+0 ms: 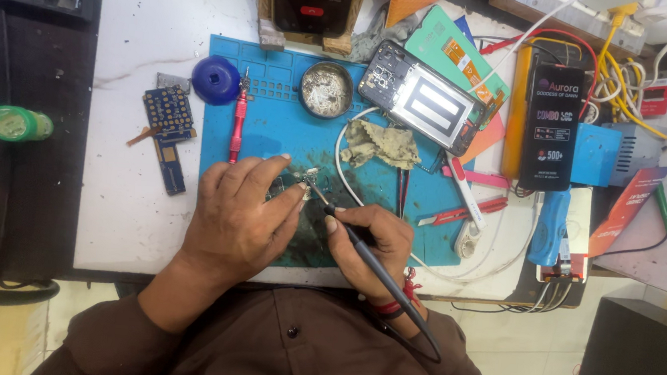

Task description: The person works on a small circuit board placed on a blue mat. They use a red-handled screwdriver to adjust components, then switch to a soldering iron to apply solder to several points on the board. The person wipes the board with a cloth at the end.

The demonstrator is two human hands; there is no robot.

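blue mat, two hands at a small board

blue mat point(276, 102) lies on the white tabletop point(154, 27), reaching to its near edge. left hand point(238, 215) rests palm down at the mat's near edge, fingers bent over a small board point(289, 192); whether it pinches the board or only presses it, cannot tell. right hand point(369, 243) is closed around a dark iron point(379, 268), pen fashion, its cord end passing back over the wrist. iron's tip point(311, 184) sits at the board, just beside the left forefinger. board is mostly hidden under the left hand, toward the mat's near middle.

at the mat's far edge: blue round cap point(216, 81) on the left corner, round tin point(327, 90) near the middle, opened phone point(423, 99) tilted across the right corner. red screwdriver point(237, 123) lies along the mat's left edge. crumpled cloth point(384, 145) lies below the phone, a white cable point(343, 172) curving beside it. blue circuit board point(169, 133) lies on the bare tabletop left of the mat. green bottle point(17, 124) lies on the dark surface beyond the tabletop's left edge.
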